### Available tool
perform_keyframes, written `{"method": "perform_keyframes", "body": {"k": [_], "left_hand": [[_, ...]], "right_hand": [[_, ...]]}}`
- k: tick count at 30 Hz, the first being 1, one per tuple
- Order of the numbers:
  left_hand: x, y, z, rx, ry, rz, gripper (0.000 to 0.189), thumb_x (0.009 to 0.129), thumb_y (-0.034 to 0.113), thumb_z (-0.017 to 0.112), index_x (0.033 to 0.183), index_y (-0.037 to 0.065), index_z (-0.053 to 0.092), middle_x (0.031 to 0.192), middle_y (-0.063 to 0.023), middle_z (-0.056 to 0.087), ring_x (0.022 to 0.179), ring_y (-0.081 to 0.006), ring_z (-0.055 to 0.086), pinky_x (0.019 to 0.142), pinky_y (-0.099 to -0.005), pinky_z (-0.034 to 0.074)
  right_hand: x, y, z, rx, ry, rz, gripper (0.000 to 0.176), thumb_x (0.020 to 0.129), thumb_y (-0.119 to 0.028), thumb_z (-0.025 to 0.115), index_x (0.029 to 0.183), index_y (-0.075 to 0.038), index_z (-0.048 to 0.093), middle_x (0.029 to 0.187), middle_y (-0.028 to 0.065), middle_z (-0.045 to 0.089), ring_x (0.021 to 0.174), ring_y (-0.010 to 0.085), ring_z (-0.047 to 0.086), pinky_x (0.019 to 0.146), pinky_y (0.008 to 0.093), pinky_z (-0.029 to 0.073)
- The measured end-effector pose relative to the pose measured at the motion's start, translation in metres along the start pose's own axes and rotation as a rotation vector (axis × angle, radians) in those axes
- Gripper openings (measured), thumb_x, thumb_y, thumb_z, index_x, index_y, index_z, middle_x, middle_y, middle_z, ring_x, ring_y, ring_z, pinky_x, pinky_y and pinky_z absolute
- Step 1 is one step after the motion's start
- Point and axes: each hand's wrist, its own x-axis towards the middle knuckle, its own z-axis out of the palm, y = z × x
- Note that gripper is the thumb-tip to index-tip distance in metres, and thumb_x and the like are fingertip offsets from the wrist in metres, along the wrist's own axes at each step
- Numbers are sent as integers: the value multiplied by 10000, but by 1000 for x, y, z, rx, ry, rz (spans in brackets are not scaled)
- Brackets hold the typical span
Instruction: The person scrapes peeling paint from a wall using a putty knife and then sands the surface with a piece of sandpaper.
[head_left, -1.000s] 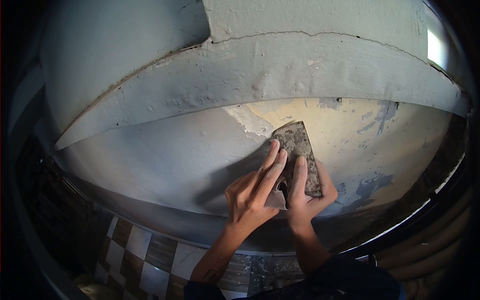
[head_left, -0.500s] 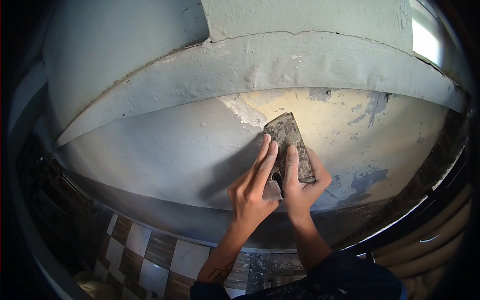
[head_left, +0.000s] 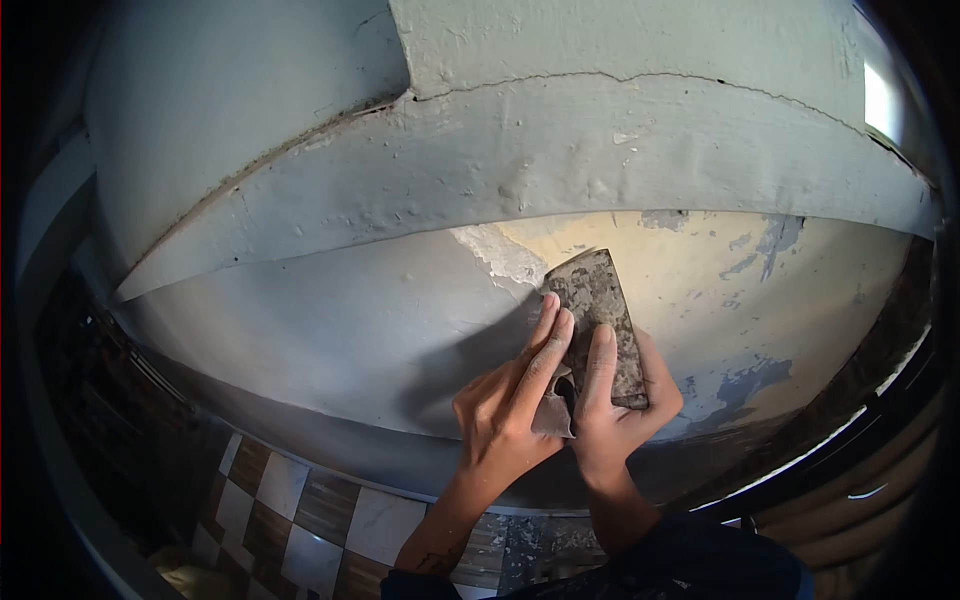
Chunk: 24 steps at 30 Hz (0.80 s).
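A flat, stained metal scraper blade [head_left: 605,300] leans against the wall, its top edge at the border between grey paint [head_left: 350,320] and a bare cream patch [head_left: 670,270]. My left hand [head_left: 510,400] presses two fingers on the blade's left side. Around its lower right side wraps my right hand [head_left: 620,400], one finger flat on the blade's face. Between my hands a curled greyish piece [head_left: 553,415] shows at the blade's lower end. White flaking paint [head_left: 495,255] lies just above and left of the blade.
A pale ledge [head_left: 450,170] with a crack crosses above the patch. Below is a checkered tile floor [head_left: 310,555] with paint flakes [head_left: 525,540] near my arms. A dark gap and brown curved folds [head_left: 850,520] are at the right; a bright opening [head_left: 882,105] is at upper right.
The wall and ledge sit lower in view, and both hands with the blade appear slightly lower and to the right. My grip looks the same.
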Motion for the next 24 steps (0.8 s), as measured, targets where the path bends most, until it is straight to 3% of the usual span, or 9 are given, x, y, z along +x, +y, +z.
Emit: {"method": "perform_keyframes", "body": {"k": [12, 24], "left_hand": [[-3, 4, 3, 13, -15, -7, 600, 599, 52, 673, 1181, 4, 537, 1221, -166, 531, 907, -241, 646, 664, -266, 523], [7, -1, 2, 48, 24, 17, 608, 610, -20, 598, 1211, 10, 511, 1241, -152, 518, 929, -259, 635, 687, -277, 529]], "right_hand": [[0, 6, -4, 5, -27, 26, 108, 813, -25, 596, 862, 69, 613, 607, 69, 601, 548, 48, 528, 486, 209, 414], [9, 0, 9, 91, -7, 65, 109, 816, -27, 592, 858, 72, 613, 628, 61, 601, 573, 51, 521, 510, 209, 421]]}}
